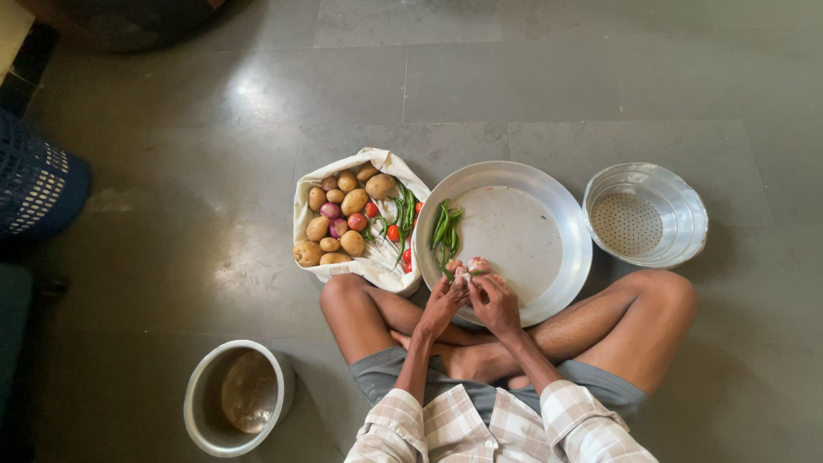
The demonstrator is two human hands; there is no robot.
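Over the near rim of the steel plate (549, 283), the left hand (444, 302) and right hand (495, 302) pinch a small onion (477, 265) (green chillies (446, 231) lie just left). It looks light, firm, papery-skinned and slippery; best gripped by its ends.

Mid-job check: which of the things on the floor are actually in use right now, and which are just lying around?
In use:
left hand and right hand, both on a small pale bulb, possibly garlic
round metal tray
green chillies

Lying about:
cloth bag of potatoes, onions and tomatoes
metal colander
steel pot
blue basket
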